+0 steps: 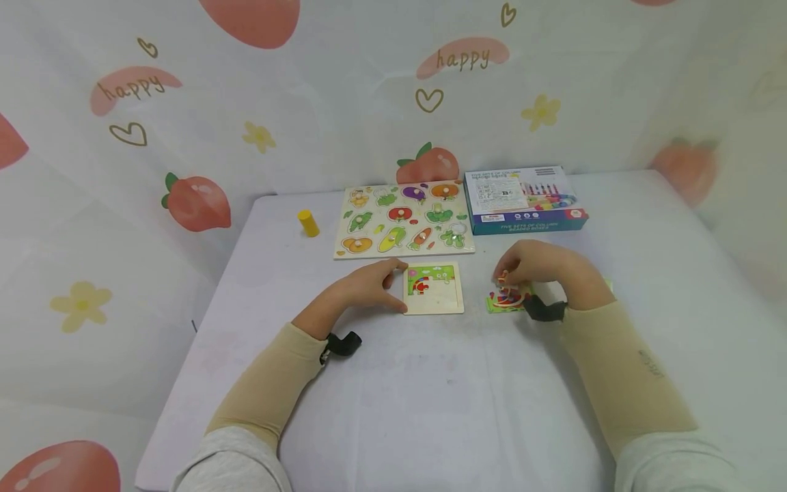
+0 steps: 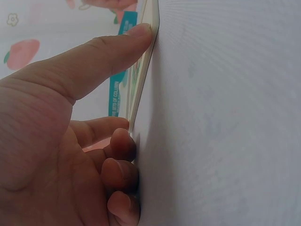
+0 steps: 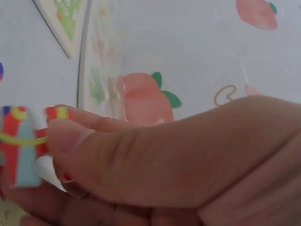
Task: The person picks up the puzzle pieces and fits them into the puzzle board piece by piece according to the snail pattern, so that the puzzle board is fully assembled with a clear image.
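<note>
Puzzle tray part filled; one piece held in the right hand

Nearest, beige sleeves (image 1: 264,383) enter from the lower left and lower right of the frame, above the white surface (image 1: 443,424). I log the left hand (image 1: 369,283) with thumb and index finger spread, touching the near and far corners on the left side of the wooden puzzle tray (image 1: 445,301). The right hand (image 1: 537,263), right of centre, pinches a red puzzle piece (image 3: 27,162) with pale blue and yellow markings. Just below that hand lie loose pieces (image 1: 496,306), partly hidden; I cannot count them. The tray lies flat at centre: fitted pieces (image 1: 439,273) fill its top strip and part of its left side, bare wood at lower right. Farther, upper centre: a vegetable board (image 1: 402,229), a yellow cylinder (image 1: 310,224) to its left, a printed box (image 1: 529,224) to its right. Farthest, a peach-patterned backdrop (image 1: 344,89).
</note>
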Action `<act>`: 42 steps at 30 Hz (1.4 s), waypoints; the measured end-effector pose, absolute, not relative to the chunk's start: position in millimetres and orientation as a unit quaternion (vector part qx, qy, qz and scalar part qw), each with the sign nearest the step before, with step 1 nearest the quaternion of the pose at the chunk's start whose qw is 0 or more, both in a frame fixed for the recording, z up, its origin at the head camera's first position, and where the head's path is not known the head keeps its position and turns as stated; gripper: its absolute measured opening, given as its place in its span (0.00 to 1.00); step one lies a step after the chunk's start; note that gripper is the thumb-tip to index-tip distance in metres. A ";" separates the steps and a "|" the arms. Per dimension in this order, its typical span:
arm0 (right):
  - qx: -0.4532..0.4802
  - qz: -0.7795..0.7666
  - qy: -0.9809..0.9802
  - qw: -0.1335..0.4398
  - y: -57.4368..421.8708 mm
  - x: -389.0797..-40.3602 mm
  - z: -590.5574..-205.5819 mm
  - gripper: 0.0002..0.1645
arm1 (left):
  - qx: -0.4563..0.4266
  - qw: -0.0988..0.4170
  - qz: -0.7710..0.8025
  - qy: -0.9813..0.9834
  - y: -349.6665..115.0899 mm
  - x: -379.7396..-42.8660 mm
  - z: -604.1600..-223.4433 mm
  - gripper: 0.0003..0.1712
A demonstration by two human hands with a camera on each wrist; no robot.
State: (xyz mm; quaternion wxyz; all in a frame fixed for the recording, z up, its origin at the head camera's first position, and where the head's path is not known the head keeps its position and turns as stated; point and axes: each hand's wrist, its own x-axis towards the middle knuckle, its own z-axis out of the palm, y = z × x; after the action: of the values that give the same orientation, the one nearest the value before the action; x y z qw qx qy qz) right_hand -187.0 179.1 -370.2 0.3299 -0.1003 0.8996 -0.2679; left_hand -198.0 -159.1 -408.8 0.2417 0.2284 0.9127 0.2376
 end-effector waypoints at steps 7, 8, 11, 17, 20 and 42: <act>-0.097 -0.310 0.891 0.317 189.5 -186.1 -363.4 0.16 | 0.226 0.244 0.238 0.912 -159.1 -198.4 -408.9 0.51; -0.097 -0.318 0.891 0.310 190.8 -185.5 -361.7 0.17 | 0.225 0.245 0.239 0.912 -158.9 -198.2 -408.7 0.51; -0.111 -0.334 0.893 0.280 194.5 -183.4 -355.9 0.18 | 0.222 0.246 0.238 0.913 -158.8 -197.9 -408.6 0.51; -0.125 -0.339 0.903 0.232 199.1 -176.0 -339.6 0.19 | 0.221 0.245 0.239 0.913 -159.1 -197.2 -408.4 0.51; -0.121 -0.346 0.907 0.205 200.4 -171.6 -331.3 0.20 | 0.223 0.243 0.239 0.913 -159.3 -197.1 -408.9 0.51; -0.090 -0.418 0.904 0.021 203.8 -135.9 -281.0 0.24 | 0.228 0.236 0.236 0.915 -158.3 -197.6 -410.8 0.49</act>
State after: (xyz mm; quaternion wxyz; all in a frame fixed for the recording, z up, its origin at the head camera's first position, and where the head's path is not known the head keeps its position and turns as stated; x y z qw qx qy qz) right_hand -135.9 203.8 -281.0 0.0210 -0.0897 0.9040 -0.4176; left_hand -197.6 -158.3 -410.8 0.2360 0.2280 0.9148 0.2356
